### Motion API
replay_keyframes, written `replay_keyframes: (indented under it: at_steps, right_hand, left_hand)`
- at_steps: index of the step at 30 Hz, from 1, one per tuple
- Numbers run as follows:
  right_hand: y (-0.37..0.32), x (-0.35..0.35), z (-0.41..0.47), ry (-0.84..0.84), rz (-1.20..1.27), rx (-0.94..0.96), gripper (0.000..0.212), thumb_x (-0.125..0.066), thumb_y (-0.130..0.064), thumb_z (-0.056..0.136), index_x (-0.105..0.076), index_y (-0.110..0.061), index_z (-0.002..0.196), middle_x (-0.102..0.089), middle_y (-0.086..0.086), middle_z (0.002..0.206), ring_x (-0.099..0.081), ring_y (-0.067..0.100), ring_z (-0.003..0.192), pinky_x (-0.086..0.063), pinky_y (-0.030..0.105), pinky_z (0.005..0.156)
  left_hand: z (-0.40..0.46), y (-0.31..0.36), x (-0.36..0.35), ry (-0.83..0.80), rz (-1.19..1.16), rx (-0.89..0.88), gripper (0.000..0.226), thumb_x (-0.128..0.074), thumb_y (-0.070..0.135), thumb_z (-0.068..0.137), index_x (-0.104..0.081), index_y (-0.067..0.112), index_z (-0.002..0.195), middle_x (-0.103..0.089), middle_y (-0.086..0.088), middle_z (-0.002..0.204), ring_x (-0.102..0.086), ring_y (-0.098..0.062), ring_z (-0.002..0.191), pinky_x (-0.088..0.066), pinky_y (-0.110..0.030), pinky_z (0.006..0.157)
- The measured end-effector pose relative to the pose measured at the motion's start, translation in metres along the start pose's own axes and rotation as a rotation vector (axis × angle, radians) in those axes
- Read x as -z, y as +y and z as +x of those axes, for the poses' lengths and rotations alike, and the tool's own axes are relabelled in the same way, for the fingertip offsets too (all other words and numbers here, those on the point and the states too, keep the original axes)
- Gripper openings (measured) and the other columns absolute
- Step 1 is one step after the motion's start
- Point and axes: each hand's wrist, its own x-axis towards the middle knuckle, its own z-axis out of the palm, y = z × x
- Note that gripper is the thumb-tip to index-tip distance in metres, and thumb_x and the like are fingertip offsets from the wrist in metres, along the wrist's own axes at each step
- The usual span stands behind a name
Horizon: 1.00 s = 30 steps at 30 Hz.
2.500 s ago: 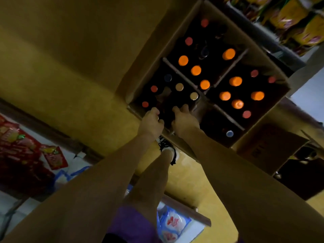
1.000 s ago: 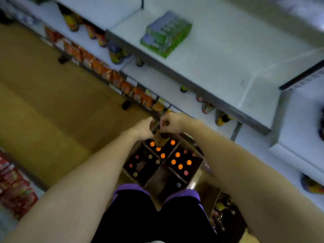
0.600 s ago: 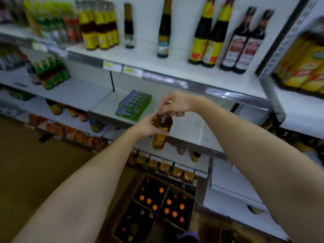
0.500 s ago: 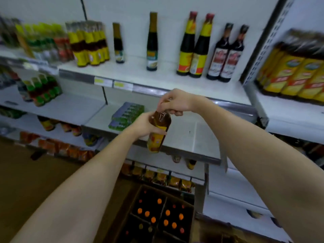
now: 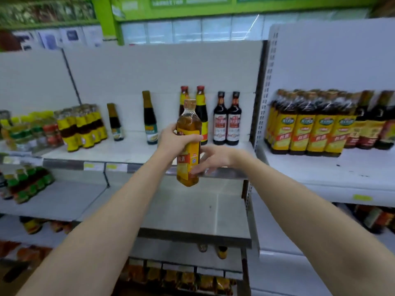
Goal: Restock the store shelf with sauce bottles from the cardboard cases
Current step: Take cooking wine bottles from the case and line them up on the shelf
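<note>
An amber sauce bottle [image 5: 188, 129] with a yellow label and tan cap stands upright in the air in front of the white store shelf [image 5: 132, 149]. My left hand [image 5: 174, 139] grips it round the upper body. My right hand [image 5: 211, 158] is at the bottle's lower right with fingers spread and loosely straight, fingertips touching the label near the base. Behind the bottle on the shelf stand two red-capped bottles [image 5: 201, 116] and two dark bottles [image 5: 227, 122]. The cardboard case is out of view.
More dark bottles [image 5: 150, 120] and yellow-labelled packs [image 5: 82, 127] stand to the left on the same shelf. A right-hand bay holds shrink-wrapped yellow-labelled bottles [image 5: 310, 127]. A grey shelf [image 5: 198, 212] lies below my hands, with lower shelves of packets beneath.
The bottle has come out of the case and risen to the upper shelf's height. My right hand let go of the cap and dropped to the bottle's lower side. The view tilted up.
</note>
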Motion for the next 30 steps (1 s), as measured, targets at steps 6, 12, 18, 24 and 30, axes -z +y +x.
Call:
replay_keyframes:
  at_steps: [6, 12, 18, 24, 30]
  right_hand:
    - [0.032, 0.051, -0.042, 0.261, 0.159, 0.124, 0.052, -0.081, -0.026, 0.088, -0.053, -0.029, 0.131, -0.070, -0.003, 0.121, -0.068, 0.016, 0.109, -0.062, 0.041, 0.088]
    - [0.096, 0.109, -0.091, 0.410, 0.172, 0.082, 0.064, -0.083, -0.014, 0.081, -0.047, -0.031, 0.131, -0.069, -0.003, 0.120, -0.067, 0.016, 0.110, -0.058, 0.039, 0.092]
    - [0.153, 0.153, -0.130, 0.421, 0.190, -0.016, 0.055, -0.072, -0.003, 0.089, -0.047, -0.030, 0.130, -0.066, -0.002, 0.121, -0.063, 0.019, 0.110, -0.059, 0.034, 0.080]
    - [0.195, 0.170, -0.137, 0.385, 0.241, 0.026, 0.056, -0.069, 0.004, 0.089, -0.047, -0.040, 0.115, -0.065, -0.009, 0.112, -0.062, 0.004, 0.101, -0.054, 0.016, 0.071]
    - [0.229, 0.172, -0.123, 0.442, 0.272, 0.034, 0.068, -0.075, -0.008, 0.087, -0.039, -0.032, 0.140, -0.062, -0.007, 0.131, -0.059, 0.014, 0.124, -0.050, 0.043, 0.107]
  left_hand:
    - [0.021, 0.049, -0.100, 0.011, -0.008, -0.103, 0.053, -0.094, 0.044, 0.054, -0.066, 0.029, 0.097, -0.073, 0.007, 0.092, -0.071, -0.016, 0.088, -0.062, -0.044, 0.080]
    - [0.020, 0.065, -0.201, -0.071, -0.001, -0.109, 0.056, -0.092, 0.048, 0.058, -0.062, 0.031, 0.102, -0.070, 0.011, 0.094, -0.068, -0.013, 0.090, -0.059, -0.039, 0.083]
    - [0.020, 0.061, -0.276, -0.268, -0.002, -0.089, 0.074, -0.089, 0.066, 0.050, -0.065, 0.035, 0.113, -0.074, 0.011, 0.104, -0.071, -0.013, 0.097, -0.061, -0.044, 0.085]
    - [0.015, 0.044, -0.310, -0.360, -0.070, -0.078, 0.060, -0.087, 0.041, 0.074, -0.056, 0.029, 0.125, -0.069, 0.010, 0.116, -0.066, -0.011, 0.108, -0.057, -0.044, 0.096]
    - [0.019, 0.032, -0.333, -0.274, -0.093, -0.089, 0.068, -0.084, 0.039, 0.079, -0.046, 0.027, 0.134, -0.065, 0.007, 0.122, -0.065, -0.011, 0.111, -0.059, -0.039, 0.092]
